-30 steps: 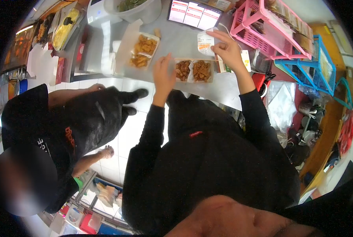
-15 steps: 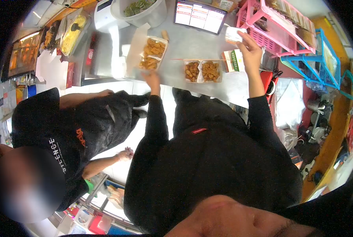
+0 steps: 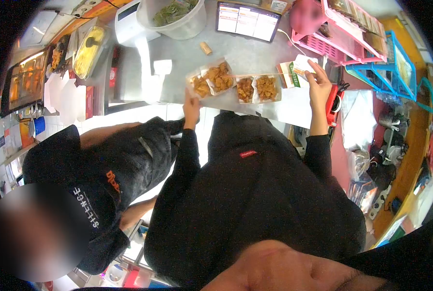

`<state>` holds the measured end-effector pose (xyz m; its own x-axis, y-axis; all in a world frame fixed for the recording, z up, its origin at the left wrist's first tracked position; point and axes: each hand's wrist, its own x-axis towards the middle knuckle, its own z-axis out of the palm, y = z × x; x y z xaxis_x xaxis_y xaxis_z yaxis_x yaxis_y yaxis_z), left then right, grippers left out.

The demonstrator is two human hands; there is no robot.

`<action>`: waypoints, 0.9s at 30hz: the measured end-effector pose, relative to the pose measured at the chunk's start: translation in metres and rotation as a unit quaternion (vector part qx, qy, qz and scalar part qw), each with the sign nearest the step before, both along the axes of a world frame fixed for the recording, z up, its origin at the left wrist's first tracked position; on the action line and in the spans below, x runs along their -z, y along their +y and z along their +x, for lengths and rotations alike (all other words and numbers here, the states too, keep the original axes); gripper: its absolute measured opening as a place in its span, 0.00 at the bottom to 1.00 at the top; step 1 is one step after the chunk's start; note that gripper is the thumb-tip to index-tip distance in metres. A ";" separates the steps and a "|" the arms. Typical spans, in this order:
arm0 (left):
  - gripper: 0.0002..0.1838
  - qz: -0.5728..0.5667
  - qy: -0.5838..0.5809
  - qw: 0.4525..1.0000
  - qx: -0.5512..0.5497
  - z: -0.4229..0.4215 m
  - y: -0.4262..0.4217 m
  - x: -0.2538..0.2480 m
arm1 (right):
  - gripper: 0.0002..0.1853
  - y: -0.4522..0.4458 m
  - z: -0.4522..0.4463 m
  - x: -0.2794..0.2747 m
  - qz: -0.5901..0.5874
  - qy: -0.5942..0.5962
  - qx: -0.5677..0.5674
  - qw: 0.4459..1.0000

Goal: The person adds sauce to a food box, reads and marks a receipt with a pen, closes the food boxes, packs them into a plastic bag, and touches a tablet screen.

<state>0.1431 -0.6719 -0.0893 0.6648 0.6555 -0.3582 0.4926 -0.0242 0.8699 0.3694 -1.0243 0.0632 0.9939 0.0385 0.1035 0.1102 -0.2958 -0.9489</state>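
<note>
My left hand point(image 3: 192, 109) grips the near left corner of an open paper box of fried chicken point(image 3: 221, 77), which sits tilted on the steel counter. Close to its right side stands a second open box of fried chicken point(image 3: 265, 88), with a paper divider between two portions. My right hand point(image 3: 319, 85) pinches a small white printed card or packet point(image 3: 305, 64) between thumb and fingers. Beside that lies a green, white and red printed packet point(image 3: 288, 74), partly under the card. A thin stick-like line crosses above the boxes; what it is I cannot tell.
At the back are a tub of green leaves point(image 3: 177, 22), a tablet point(image 3: 248, 22) and a white printer point(image 3: 134, 24). Pink point(image 3: 318, 43) and blue baskets point(image 3: 395, 68) stand right. A small brown roll point(image 3: 205, 47) lies on the counter. A co-worker point(image 3: 105, 169) stands left.
My left hand has slid its chicken box rightward, up beside the second box and away from the brown roll. My right hand has drawn the white card slightly down and right.
</note>
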 end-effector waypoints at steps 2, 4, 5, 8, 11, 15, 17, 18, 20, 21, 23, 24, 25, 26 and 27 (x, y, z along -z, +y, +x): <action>0.29 0.045 -0.033 0.996 -0.068 0.003 -0.009 0.001 | 0.21 0.008 -0.003 -0.002 0.002 0.007 -0.005 1.000; 0.23 0.152 -0.068 0.975 -0.144 0.009 -0.023 0.002 | 0.21 0.016 -0.003 -0.008 0.006 0.007 -0.012 1.000; 0.15 0.157 -0.087 0.978 -0.108 0.011 -0.036 -0.006 | 0.22 0.021 -0.002 -0.012 0.007 0.000 -0.013 1.000; 0.16 0.186 -0.064 0.945 0.263 0.022 -0.066 -0.031 | 0.23 0.033 -0.004 -0.026 0.007 -0.010 -0.025 1.000; 0.20 0.208 0.027 0.883 0.420 0.041 -0.095 -0.042 | 0.24 0.039 -0.005 -0.036 0.010 0.003 -0.047 0.999; 0.20 0.232 0.047 0.868 0.436 0.053 -0.096 -0.034 | 0.26 0.041 -0.003 -0.036 0.028 0.009 -0.069 0.997; 0.19 0.218 0.024 0.887 0.406 0.051 -0.093 -0.036 | 0.30 0.042 -0.003 -0.034 0.019 -0.001 -0.074 0.997; 0.19 0.207 0.005 0.903 0.375 0.046 -0.091 -0.037 | 0.31 0.041 -0.004 -0.035 0.031 0.013 -0.081 0.996; 0.19 0.163 -0.006 0.940 0.300 0.041 -0.082 -0.033 | 0.33 0.041 -0.007 -0.041 0.056 0.039 -0.095 0.993; 0.20 0.131 0.002 0.958 0.254 0.038 -0.076 -0.028 | 0.33 0.040 -0.007 -0.041 0.055 0.035 -0.092 0.994; 0.23 0.013 0.018 0.997 0.080 0.037 -0.069 -0.014 | 0.34 0.036 -0.005 -0.038 0.057 0.027 -0.087 0.994; 0.26 -0.075 0.025 0.996 -0.050 0.039 -0.065 -0.008 | 0.34 0.032 -0.004 -0.034 0.067 0.029 -0.085 0.994; 0.29 -0.161 0.031 0.970 -0.177 0.040 -0.061 0.001 | 0.34 0.025 -0.002 -0.027 0.077 0.031 -0.082 0.993; 0.31 -0.096 0.016 0.978 -0.184 0.041 -0.049 0.025 | 0.34 0.019 0.001 -0.020 0.087 0.033 -0.078 0.993; 0.33 -0.031 0.001 0.982 -0.188 0.039 -0.029 0.055 | 0.29 0.012 0.004 -0.009 0.050 0.008 -0.043 0.998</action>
<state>0.1822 -0.7011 -0.1440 0.3795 0.8307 -0.4074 0.4590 0.2133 0.8624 0.3730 -1.0128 0.0720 0.9888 0.1146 0.0955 0.1161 -0.1894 -0.9750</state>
